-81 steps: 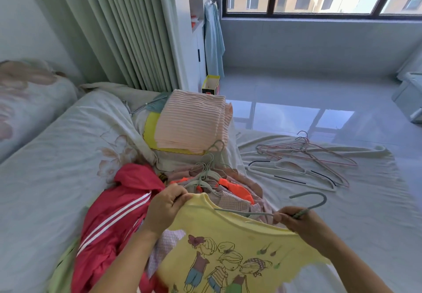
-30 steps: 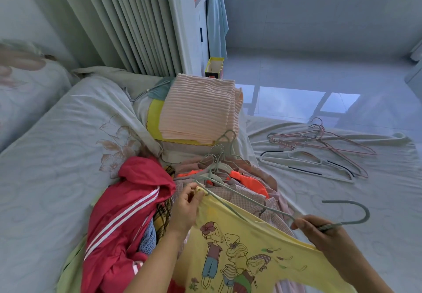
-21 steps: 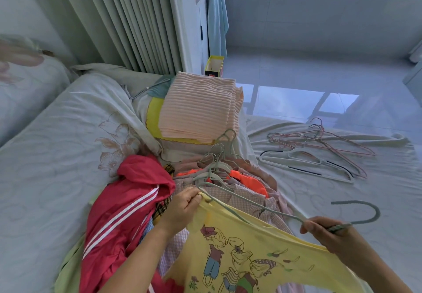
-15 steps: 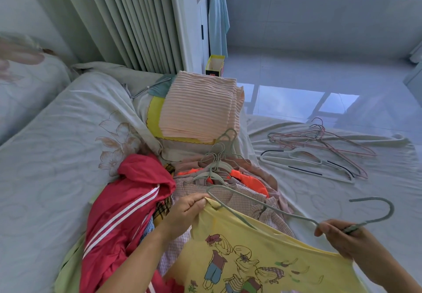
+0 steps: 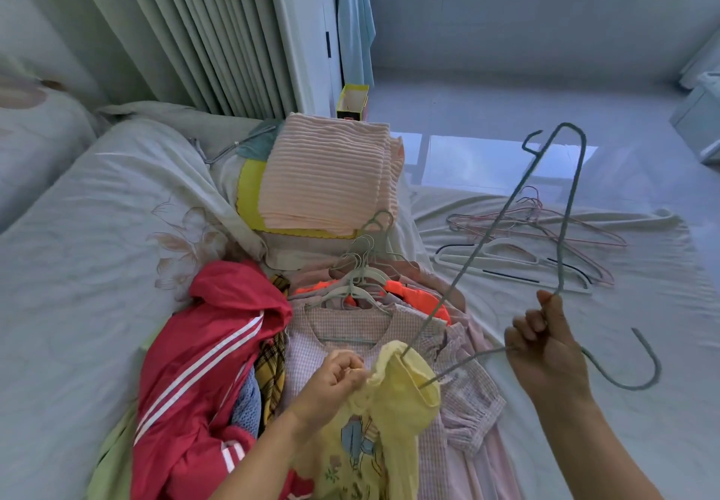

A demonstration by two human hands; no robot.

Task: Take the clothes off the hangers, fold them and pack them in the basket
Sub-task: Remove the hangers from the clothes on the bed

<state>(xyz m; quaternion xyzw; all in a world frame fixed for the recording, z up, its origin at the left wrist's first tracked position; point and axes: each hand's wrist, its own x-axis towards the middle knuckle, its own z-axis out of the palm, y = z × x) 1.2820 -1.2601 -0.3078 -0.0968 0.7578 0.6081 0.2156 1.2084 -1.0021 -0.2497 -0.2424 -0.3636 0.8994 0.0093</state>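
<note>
Stripping the yellow shirt, bunched above the clothes pile on the bed: left hand fingers pinch its neckline, right hand fingers grip the grey-green hanger, one end inside; next, pull clear; no basket visible.

text: I read none anywhere | yellow shirt: I see only a cartoon print, no letters | yellow box on the floor: dark band at its base, whatever it carries is too small for me to read
</note>
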